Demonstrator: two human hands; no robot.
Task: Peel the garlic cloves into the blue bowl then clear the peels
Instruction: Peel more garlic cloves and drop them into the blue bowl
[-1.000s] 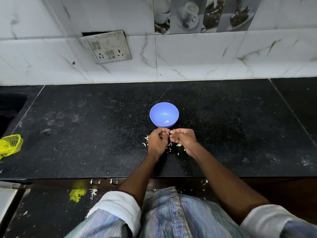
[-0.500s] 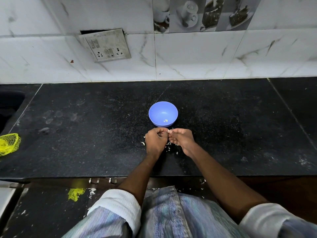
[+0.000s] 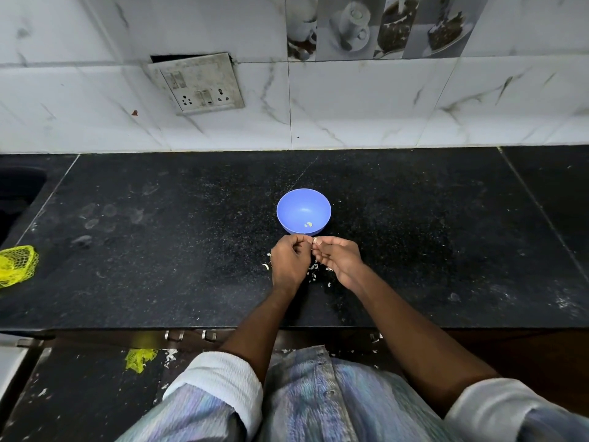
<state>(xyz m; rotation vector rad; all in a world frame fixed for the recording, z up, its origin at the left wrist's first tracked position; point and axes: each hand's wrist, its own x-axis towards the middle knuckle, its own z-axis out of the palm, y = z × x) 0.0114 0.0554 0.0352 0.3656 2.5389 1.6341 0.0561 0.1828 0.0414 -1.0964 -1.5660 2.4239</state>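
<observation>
A blue bowl (image 3: 303, 210) stands on the black counter (image 3: 159, 250) with one peeled garlic clove (image 3: 308, 224) lying at its bottom. Just in front of the bowl my left hand (image 3: 290, 263) and my right hand (image 3: 339, 260) meet, fingers curled. Between their fingertips they pinch a small garlic clove (image 3: 314, 240), mostly hidden by the fingers. White garlic peels (image 3: 314, 272) lie scattered on the counter under and beside my hands.
A yellow mesh bag (image 3: 17, 266) lies at the counter's left edge. A dark sink opening (image 3: 19, 193) sits at far left. A tiled wall with a switch plate (image 3: 197, 82) rises behind. More peels and a yellow mesh scrap (image 3: 140, 358) lie on the floor below.
Both hands stay together in front of the bowl and only shift their fingers slightly on the clove. The bowl has not moved.
</observation>
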